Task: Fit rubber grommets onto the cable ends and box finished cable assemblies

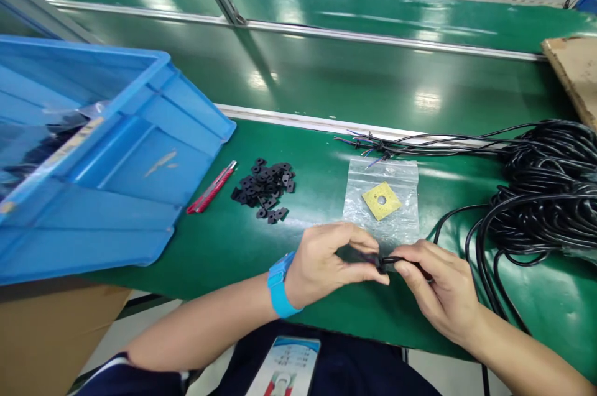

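Head view is showing both hands meeting over the near edge of the green surface (326, 73). Left hand (326, 262) is pinching a small black piece (381, 262) between thumb and fingers (368, 240), while right hand (441, 290) is gripping the black cable (536, 209) end that is touching it. Just beyond them is lying a clear bag (382, 197); black parts (265, 188) and a red knife (212, 188) are lying farther left, beside a blue bin (140, 153).

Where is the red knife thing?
The red utility knife lies on the green table, left of centre, between the blue bin and the pile of small black pieces.
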Demonstrator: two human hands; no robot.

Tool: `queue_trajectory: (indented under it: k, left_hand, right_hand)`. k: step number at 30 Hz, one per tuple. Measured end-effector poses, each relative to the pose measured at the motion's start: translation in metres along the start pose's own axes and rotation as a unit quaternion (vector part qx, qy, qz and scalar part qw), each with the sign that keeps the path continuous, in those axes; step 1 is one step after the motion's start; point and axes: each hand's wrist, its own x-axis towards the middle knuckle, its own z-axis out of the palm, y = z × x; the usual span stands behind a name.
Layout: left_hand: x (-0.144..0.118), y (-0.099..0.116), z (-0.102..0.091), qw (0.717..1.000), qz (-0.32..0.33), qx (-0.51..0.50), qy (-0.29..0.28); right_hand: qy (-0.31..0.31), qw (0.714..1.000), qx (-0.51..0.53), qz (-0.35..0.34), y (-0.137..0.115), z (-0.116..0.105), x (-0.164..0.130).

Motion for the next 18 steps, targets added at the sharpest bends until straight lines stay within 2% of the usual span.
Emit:
queue_trajectory:
  k: [4,11,14,18]
  left_hand:
    - [0.011,-0.004,-0.011,0.998,0.059,0.007,-0.023]
    - [0.018,-0.003,-0.012,0.984,0.152,0.027,-0.084]
    - [0.020,-0.004,-0.012,0.979,0.166,0.048,-0.112]
    - [0.023,-0.005,-0.014,0.978,0.152,0.094,-0.108]
  right_hand:
    - [0.005,1.000,0.000,-0.024,0.000,0.002,0.000]
    - [-0.024,0.999,0.016,-0.014,-0.003,0.008,-0.004]
    - [-0.039,0.999,0.036,0.001,-0.001,0.009,-0.003]
    - [-0.082,0.994,0.057,0.041,0.002,0.003,0.002]
